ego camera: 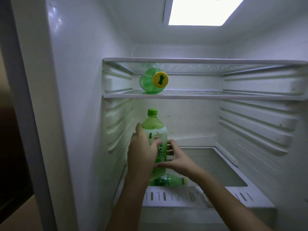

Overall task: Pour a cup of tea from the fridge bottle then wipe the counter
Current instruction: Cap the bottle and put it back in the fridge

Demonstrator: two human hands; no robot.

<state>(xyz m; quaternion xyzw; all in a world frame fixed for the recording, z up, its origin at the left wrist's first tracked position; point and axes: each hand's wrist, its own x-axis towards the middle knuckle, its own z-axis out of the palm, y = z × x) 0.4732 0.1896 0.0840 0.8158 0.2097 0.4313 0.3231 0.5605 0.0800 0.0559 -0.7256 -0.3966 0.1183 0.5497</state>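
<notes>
Green tea bottle (155,135) (yellow-capped bottle (153,80) above), white fridge (83,80).

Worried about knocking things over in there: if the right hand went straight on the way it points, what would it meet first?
The tea bottle: the right hand points left and inward, its fingers curled round the label. Past it, probably the left hand, gripping the other side.

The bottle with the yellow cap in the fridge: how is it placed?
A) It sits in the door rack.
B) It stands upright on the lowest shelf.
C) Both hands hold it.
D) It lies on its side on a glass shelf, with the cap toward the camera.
D: the yellow-capped bottle lies on its side on the glass shelf, cap toward the camera; the left hand and right hand grip the upright tea bottle below it.
</notes>
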